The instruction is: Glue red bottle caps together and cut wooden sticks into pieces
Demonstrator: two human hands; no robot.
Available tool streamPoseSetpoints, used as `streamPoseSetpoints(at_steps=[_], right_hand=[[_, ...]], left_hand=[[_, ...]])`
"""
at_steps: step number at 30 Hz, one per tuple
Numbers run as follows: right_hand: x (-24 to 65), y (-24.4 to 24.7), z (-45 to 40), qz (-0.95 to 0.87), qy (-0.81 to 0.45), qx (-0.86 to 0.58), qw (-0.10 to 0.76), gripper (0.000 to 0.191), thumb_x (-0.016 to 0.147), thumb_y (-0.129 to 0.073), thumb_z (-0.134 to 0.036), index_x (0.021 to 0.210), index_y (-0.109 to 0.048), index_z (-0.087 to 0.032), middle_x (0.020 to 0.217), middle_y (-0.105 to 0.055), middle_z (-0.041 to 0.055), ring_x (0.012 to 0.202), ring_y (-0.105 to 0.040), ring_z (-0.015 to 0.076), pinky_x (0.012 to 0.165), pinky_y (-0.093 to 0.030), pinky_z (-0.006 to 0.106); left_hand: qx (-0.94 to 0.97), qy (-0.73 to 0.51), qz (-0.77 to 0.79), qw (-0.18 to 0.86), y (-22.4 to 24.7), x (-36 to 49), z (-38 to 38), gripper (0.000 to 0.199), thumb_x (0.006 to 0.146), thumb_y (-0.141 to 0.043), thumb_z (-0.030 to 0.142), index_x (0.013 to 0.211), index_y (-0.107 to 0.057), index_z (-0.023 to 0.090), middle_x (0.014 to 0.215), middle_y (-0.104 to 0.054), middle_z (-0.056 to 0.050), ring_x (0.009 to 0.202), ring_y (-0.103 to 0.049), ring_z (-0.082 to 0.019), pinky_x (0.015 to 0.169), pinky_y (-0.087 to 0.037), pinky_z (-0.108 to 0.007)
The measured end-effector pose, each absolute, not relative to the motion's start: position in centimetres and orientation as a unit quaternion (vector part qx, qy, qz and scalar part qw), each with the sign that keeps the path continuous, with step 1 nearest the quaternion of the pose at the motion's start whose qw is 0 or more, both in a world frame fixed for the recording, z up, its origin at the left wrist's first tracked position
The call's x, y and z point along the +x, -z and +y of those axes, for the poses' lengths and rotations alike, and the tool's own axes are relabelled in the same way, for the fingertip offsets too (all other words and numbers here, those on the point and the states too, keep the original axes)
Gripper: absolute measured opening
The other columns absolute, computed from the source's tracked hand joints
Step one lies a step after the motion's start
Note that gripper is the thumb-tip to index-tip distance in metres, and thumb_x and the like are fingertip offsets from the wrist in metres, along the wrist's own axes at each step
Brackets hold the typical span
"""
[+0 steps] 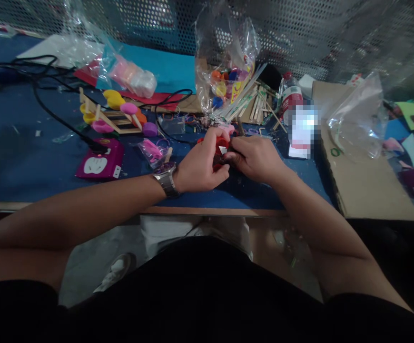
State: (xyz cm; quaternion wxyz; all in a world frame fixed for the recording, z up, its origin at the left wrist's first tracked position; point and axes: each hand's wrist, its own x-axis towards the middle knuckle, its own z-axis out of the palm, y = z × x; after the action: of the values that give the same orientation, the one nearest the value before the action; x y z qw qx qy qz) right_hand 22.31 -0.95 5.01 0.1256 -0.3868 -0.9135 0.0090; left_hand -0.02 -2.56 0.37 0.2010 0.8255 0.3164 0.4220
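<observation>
Near the front edge of the table, my left hand, with a metal watch at its wrist, curls round a red round-edged piece. A small white patch shows on that piece. My right hand presses up against it from the other side, its fingers closed on a dark, narrow tool whose end sticks out above the knuckles. The tool's kind is hidden by the fingers. Just behind the hands lies a pink piece. A bag of pink parts lies left of my left hand.
On the left stands a purple power socket with a black cable. Behind it is a wooden-stick model with coloured discs. Plastic bags, sticks and a bottle line the back. A lit phone and a cardboard sheet lie right.
</observation>
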Motion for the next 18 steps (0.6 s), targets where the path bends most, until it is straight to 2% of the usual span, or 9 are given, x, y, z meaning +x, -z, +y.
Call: streamPoseSetpoints(at_steps=[4, 8, 11, 15, 18], right_hand=[[22.3, -5.1, -0.9, -0.913, -0.007, -0.387, 0.126, 0.075, 0.118, -0.017, -0.070, 0.106, -0.072, -0.020, 0.096, -0.079, 0.0129, 0.085, -0.067, 0.0262, 0.074, -0.029, 0.037], [22.1, -5.2, -1.2, -0.914, 0.017, -0.389, 0.117, 0.048, 0.116, -0.038, -0.050, 0.104, -0.073, -0.020, 0.096, -0.080, 0.0133, 0.084, -0.067, 0.0274, 0.075, -0.030, 0.038], [21.8, -5.3, -1.5, -0.906, 0.031, -0.407, 0.107, 0.030, 0.106, -0.048, -0.035, 0.104, -0.074, -0.020, 0.097, -0.081, 0.0137, 0.085, -0.068, 0.0288, 0.075, -0.031, 0.039], [21.5, -5.3, -1.9, -0.897, 0.045, -0.426, 0.106, 0.032, 0.104, -0.047, -0.033, 0.105, -0.076, -0.019, 0.097, -0.081, 0.0148, 0.085, -0.068, 0.0299, 0.074, -0.031, 0.040], [21.4, -5.2, -2.0, -0.893, 0.060, -0.431, 0.112, 0.036, 0.106, -0.046, -0.035, 0.107, -0.077, -0.018, 0.098, -0.081, 0.0155, 0.084, -0.067, 0.0302, 0.074, -0.033, 0.040]], left_hand=[[0.808, -0.426, 0.304, 0.271, -0.7, 0.0, -2.4, 0.053, 0.093, -0.075, 0.043, 0.134, -0.046, 0.025, 0.124, -0.068, -0.009, 0.096, -0.074, -0.024, 0.085, -0.063, -0.042], [0.789, -0.446, 0.306, 0.293, -1.0, 0.2, -2.5, 0.049, 0.103, -0.072, 0.061, 0.124, -0.049, 0.024, 0.125, -0.071, -0.010, 0.118, -0.078, -0.028, 0.100, -0.063, -0.042], [0.784, -0.451, 0.316, 0.287, -1.0, 0.3, -2.4, 0.052, 0.107, -0.067, 0.070, 0.123, -0.051, 0.023, 0.127, -0.072, -0.011, 0.115, -0.079, -0.026, 0.097, -0.063, -0.040], [0.784, -0.450, 0.320, 0.283, -0.8, 0.2, -2.1, 0.057, 0.106, -0.064, 0.077, 0.122, -0.052, 0.023, 0.122, -0.072, -0.010, 0.101, -0.078, -0.022, 0.087, -0.062, -0.037], [0.782, -0.451, 0.319, 0.289, -0.8, 0.2, -2.0, 0.061, 0.104, -0.063, 0.082, 0.121, -0.052, 0.024, 0.121, -0.072, -0.009, 0.104, -0.079, -0.023, 0.085, -0.061, -0.036]])
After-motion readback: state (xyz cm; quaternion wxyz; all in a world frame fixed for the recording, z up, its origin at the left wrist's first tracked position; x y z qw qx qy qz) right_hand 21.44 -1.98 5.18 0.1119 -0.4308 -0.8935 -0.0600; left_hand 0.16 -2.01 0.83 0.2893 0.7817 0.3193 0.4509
